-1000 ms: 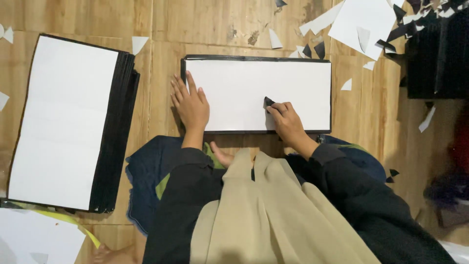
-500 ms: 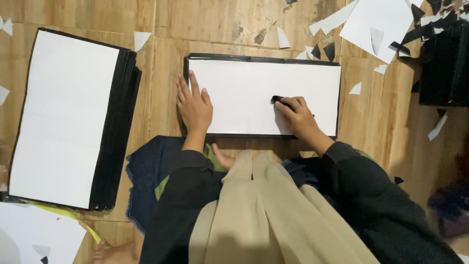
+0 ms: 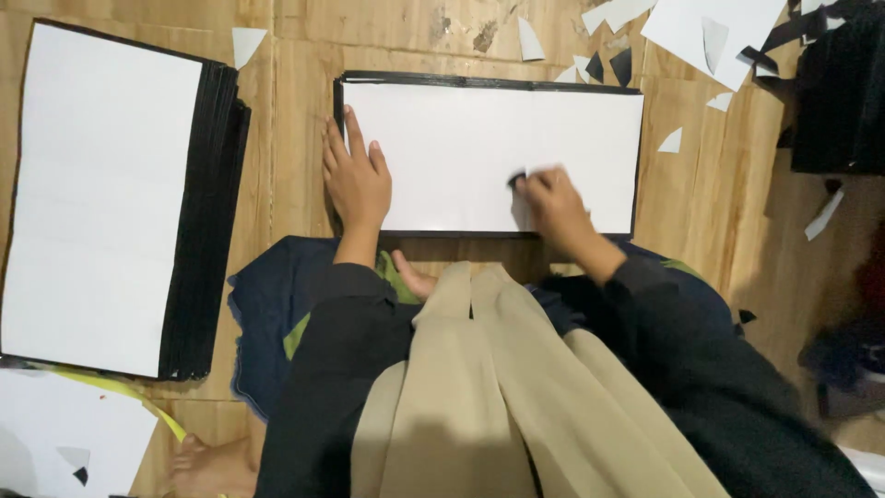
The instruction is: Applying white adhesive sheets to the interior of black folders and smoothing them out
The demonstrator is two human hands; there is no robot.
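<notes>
The white-lined black cover (image 3: 479,148) lies on the wooden floor (image 3: 728,231), right of the stack (image 3: 111,194). Left hand (image 3: 358,180) presses flat, released; right hand (image 3: 551,198) clenches a small dark tool (image 3: 516,179). Rubbing wants firm, even strokes.

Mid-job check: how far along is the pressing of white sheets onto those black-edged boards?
Looks done: a tall stack of white-faced boards on the left. In hand: the left hand pins the board flat while the right hand presses a small dark tool across it. What remains cannot be told; paper scraps litter the floor.
</notes>
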